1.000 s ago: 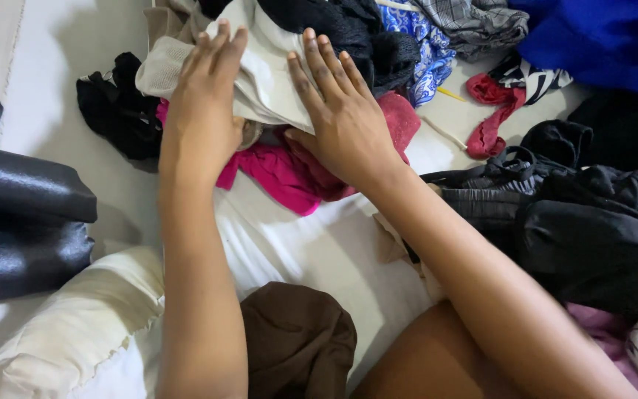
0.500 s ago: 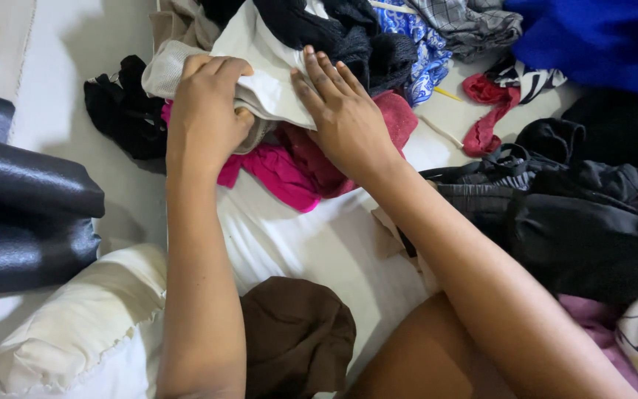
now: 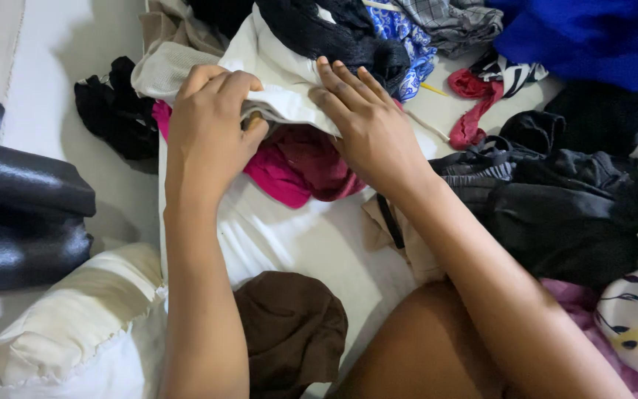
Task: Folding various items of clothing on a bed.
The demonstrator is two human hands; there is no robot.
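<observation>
Black leather-like cushions (image 3: 23,214) sit at the far left, a cream pillow (image 3: 75,318) below them. Next, the left hand (image 3: 212,129) curls its fingers around the edge of a folded white garment (image 3: 275,63) lying atop a magenta cloth (image 3: 289,166). Right hand (image 3: 367,125) presses flat on that garment, fingers close together. Dark clothes (image 3: 563,214) pile rightward, blue fabric (image 3: 592,37) above.

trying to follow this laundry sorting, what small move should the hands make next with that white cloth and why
Probably lift the folded white cotton cloth a little toward the body. The left hand is curled around its near edge, the right hand lies flat on it, and black knitted clothes drape over its far end, with crumpled pink fabric beneath, so it looks pinned.
</observation>
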